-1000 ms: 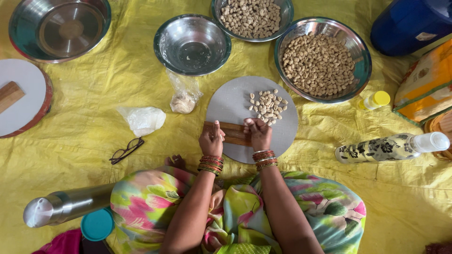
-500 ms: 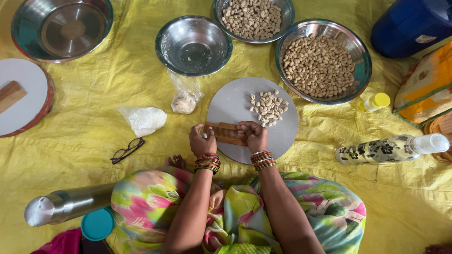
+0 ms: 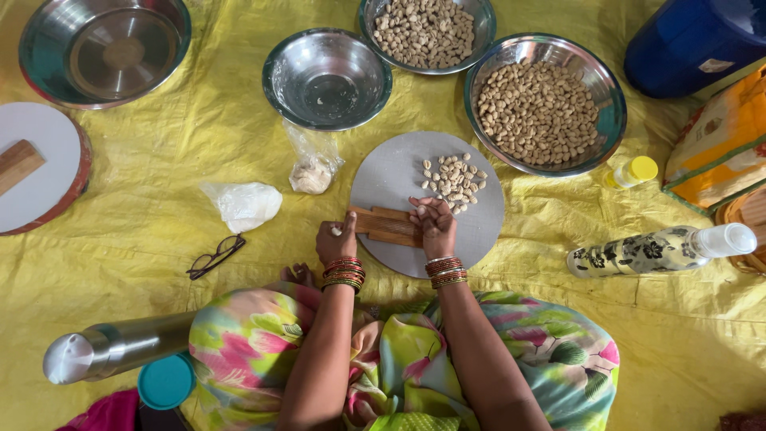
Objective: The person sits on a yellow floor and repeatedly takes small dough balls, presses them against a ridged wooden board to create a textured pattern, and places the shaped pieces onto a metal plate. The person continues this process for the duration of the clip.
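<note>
The person sat on a yellow sheet (image 3: 183, 144) with both hands at the near edge of a round grey board (image 3: 391, 172). The left hand (image 3: 335, 239) was curled closed at the left end of a small wooden block (image 3: 388, 224) that lay flat on the board, and a pale bit showed between its fingertips; whether that was a nut could not be told. The right hand (image 3: 435, 226) was folded narrow over the right end of the same block, fingers bent down onto it. Just beyond the right hand, toward the far right of the board, lay a small heap of pale shelled nuts (image 3: 453, 177). Farther off, to the right, stood a wide steel bowl of brownish nuts (image 3: 538, 112), and beside it, at the far edge, a second bowl of nuts (image 3: 424, 32). An empty steel bowl (image 3: 327, 78) stood to the far left of the board, with a small clear bag (image 3: 313, 168) between them. A crumpled white bag (image 3: 243, 203) and a pair of glasses (image 3: 214, 255) lay to the left, well apart from the hands. A flowered bottle (image 3: 658, 249) lay on its side to the right, and a steel flask (image 3: 120, 349) lay near the person's knee on the left.
</note>
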